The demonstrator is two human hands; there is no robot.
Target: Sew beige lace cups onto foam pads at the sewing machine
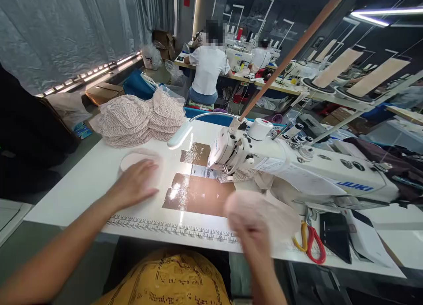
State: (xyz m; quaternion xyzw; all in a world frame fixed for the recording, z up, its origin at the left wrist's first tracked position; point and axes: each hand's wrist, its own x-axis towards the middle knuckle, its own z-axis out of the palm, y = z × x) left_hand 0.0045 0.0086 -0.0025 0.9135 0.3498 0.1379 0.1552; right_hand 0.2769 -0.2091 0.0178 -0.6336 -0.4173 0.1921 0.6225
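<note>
My left hand [137, 185] lies over the left part of the white sewing table [82, 181], its fingers stretched out and the thumb apart. Under and just beyond its fingertips is a pale, rounded fabric piece [127, 160], blurred at the edges. Smeared by motion, my right hand [249, 228] is closed on a thin pale pink fabric piece [280, 214] in front of the sewing machine [251, 153]. Pale lace fabric [243, 176] lies beneath the machine arm, partly hidden by it. Brown tape [205, 195] covers the tabletop between my hands.
Stacks of beige lace cups [127, 117] stand at the table's back left. Scissors [310, 241] with red and yellow handles and a black phone [335, 234] lie at the right. Thread cones [340, 67] stand behind the machine. A person in white [208, 69] sits further back.
</note>
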